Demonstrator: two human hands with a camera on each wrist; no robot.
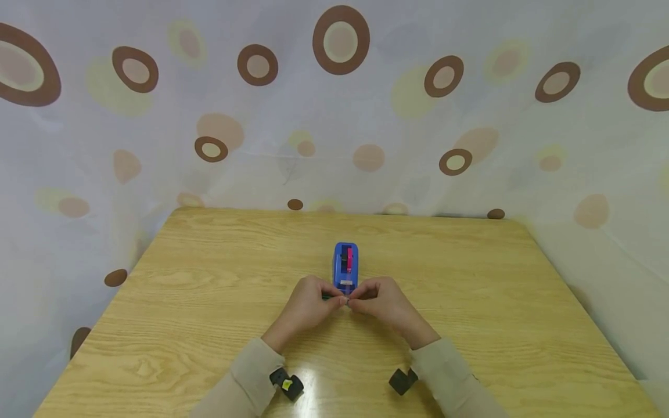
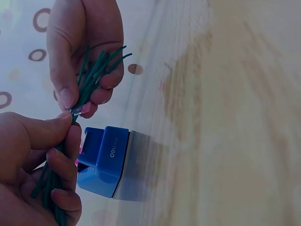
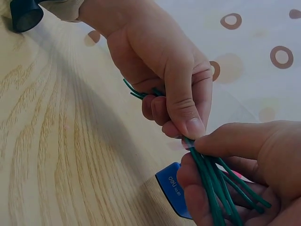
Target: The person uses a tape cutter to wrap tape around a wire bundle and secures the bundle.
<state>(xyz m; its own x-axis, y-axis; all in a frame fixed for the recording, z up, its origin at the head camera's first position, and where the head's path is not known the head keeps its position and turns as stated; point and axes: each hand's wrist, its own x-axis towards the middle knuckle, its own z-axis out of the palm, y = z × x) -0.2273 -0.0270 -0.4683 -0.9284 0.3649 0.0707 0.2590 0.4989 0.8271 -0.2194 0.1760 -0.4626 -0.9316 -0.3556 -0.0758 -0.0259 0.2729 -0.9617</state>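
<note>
A bundle of thin green stems (image 2: 96,73) stretches between my two hands, its ends fanning out beyond the right fingers. My left hand (image 1: 309,301) grips one part of the bundle, with thumb and fingertips at its middle. Opposite it, my right hand (image 1: 385,302) holds the other part and pinches at that same middle spot. There a strip of clear tape (image 2: 85,109) is against the stems, with a short end sticking out. Just behind the hands stands a blue tape dispenser (image 1: 338,264) with a pink roll (image 1: 349,259) inside.
A wooden table (image 1: 209,278) lies beneath the hands. Behind it and along its sides hangs a pale cloth (image 1: 292,104) with brown rings and spots. Each sleeve carries a small black camera, the left one (image 1: 286,384) with a yellow mark.
</note>
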